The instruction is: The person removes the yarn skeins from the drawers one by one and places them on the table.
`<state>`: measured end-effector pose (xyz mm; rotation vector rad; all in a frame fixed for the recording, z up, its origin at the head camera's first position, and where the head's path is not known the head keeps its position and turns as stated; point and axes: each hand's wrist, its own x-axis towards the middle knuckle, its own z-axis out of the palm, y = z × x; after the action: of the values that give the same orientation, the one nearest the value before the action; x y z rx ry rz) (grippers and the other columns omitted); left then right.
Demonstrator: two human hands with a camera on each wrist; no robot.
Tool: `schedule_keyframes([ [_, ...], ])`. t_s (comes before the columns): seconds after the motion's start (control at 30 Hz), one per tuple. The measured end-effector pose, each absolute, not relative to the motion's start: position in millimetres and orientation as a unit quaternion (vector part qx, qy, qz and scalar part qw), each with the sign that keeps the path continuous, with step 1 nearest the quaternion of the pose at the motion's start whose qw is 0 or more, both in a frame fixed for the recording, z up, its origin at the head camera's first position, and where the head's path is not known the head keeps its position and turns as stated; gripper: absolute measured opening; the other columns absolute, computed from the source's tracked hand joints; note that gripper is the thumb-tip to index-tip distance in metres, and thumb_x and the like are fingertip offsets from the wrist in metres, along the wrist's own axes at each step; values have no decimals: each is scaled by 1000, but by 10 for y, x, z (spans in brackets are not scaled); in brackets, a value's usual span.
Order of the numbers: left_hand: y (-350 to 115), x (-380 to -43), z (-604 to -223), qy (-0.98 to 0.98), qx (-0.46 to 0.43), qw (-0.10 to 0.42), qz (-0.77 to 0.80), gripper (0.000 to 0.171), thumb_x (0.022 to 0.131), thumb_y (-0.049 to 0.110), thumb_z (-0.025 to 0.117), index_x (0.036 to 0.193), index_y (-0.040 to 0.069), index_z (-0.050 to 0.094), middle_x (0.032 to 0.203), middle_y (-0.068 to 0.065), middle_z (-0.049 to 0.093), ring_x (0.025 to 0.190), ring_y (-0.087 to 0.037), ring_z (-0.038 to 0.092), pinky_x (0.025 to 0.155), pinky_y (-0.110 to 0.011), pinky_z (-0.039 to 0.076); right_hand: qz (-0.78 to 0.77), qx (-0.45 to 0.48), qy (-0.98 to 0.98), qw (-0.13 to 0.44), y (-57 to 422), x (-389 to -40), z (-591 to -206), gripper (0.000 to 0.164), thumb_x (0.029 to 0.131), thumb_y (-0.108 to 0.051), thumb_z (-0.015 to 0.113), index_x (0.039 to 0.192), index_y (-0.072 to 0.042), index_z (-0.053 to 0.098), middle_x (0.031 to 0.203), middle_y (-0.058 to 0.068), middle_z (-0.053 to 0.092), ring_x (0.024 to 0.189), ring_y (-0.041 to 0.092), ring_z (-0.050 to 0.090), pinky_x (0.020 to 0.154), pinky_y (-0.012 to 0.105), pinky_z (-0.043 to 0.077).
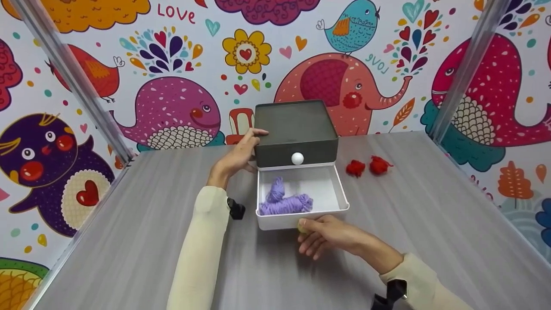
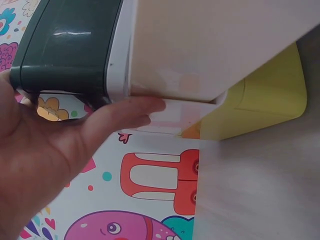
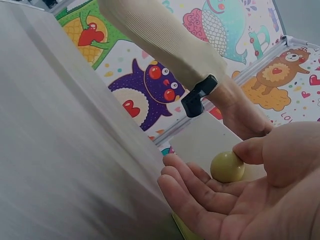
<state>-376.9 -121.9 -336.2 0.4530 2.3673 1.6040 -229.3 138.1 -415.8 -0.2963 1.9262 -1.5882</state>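
A small drawer box with a dark grey-green top tier [image 1: 297, 122] and a white knob [image 1: 297, 158] stands on the table. Below that tier a white drawer [image 1: 325, 189] is pulled out. Two bundles of purple yarn [image 1: 286, 204] lie inside it, toward its left. My right hand [image 1: 333, 237] pinches the drawer's round yellow-green knob [image 3: 227, 167] between thumb and forefinger, other fingers loosely bent below. Against the box's left side rests my left hand [image 1: 236, 157], forefinger over the top edge. In the left wrist view its thumb [image 2: 135, 107] lies straight along the white side.
Two red yarn bundles [image 1: 379, 165] lie on the grey table [image 1: 142, 241] right of the box. A yellow lower tier [image 2: 270, 97] shows in the left wrist view. Behind stands a cartoon-printed wall [image 1: 181, 51] with metal posts [image 1: 469, 64].
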Motion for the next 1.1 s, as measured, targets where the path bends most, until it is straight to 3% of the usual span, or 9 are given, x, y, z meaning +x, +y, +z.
schedule_keyframes([
  [0.17, -1202, -3774, -3365, 810, 148, 125, 553, 37, 107, 36, 28, 142, 33, 37, 155, -18, 27, 128, -50, 52, 86, -61, 56, -596, -117, 731, 312, 1386, -2248, -4166, 53, 102, -42, 52, 103, 8, 66, 85, 11, 76, 69, 16, 70, 63, 29, 59],
  [0.7, -1217, -3771, -3366, 799, 155, 132, 566, 37, 107, 34, 27, 143, 31, 36, 140, -21, 43, 121, -47, 57, 86, -63, 56, -586, -121, 735, 319, 1447, -2154, -4171, 49, 102, -41, 53, 97, 5, 66, 83, 12, 75, 67, 15, 69, 63, 29, 58],
  [1.1, -1221, -3781, -3378, 801, 159, 134, 562, 37, 108, 36, 28, 143, 32, 36, 148, -19, 34, 130, -52, 50, 88, -64, 54, -582, -136, 735, 319, 1454, -2118, -4204, 47, 102, -40, 53, 94, 5, 65, 80, 14, 75, 63, 14, 68, 59, 28, 57],
])
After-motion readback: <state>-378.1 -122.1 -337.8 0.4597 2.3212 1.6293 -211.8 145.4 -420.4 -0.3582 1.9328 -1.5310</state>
